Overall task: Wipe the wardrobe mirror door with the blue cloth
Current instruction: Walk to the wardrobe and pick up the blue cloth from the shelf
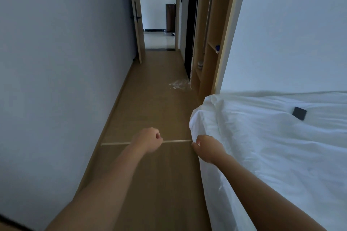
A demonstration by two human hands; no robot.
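Note:
A wooden wardrobe stands ahead on the right, past the bed, with open shelves showing. A tall dark panel runs along its far side; whether this is the mirror door I cannot tell. Something small and blue, perhaps the cloth, lies on a middle shelf. My left hand is stretched forward over the floor, curled into a loose fist with nothing in it. My right hand is also curled, right beside the corner of the white bed sheet. Both hands are far from the wardrobe.
A bed with a white sheet fills the right side, with a dark flat object on it. A grey wall bounds the left. Crumpled clear plastic lies on the wooden floor by the wardrobe. An open door leads out.

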